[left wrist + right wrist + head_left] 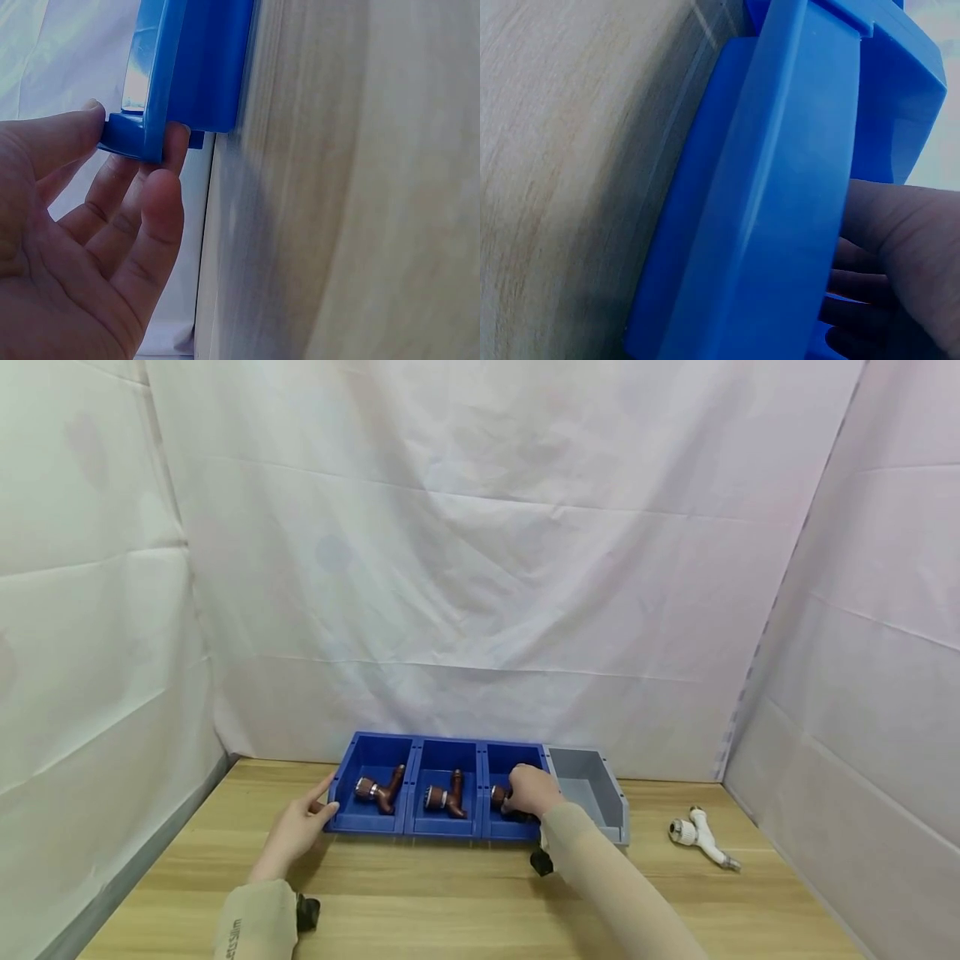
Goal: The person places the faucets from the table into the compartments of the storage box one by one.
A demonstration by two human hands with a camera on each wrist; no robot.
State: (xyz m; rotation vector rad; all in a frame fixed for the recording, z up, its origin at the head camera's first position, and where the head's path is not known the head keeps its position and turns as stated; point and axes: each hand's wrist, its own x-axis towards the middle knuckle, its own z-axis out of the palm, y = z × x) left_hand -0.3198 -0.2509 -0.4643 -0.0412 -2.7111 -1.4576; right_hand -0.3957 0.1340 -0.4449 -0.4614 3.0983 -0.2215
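Three blue bins joined in a row stand at the back of the table. A brown faucet (381,790) lies in the left bin (360,820) and another brown faucet (447,797) in the middle bin (442,828). My left hand (296,828) pinches the outer edge of the left bin, thumb above and fingers below in the left wrist view. Reaching into the third bin (510,756), my right hand (531,789) grips a third brown faucet (498,795), its body mostly covered by the hand. In the right wrist view the bin's front wall hides the fingertips.
A grey bin (577,764) adjoins the blue row on the right. Farther right, a white faucet (701,837) with metal ends lies on the wooden table (420,902). White cloth (480,568) hangs behind and along both sides.
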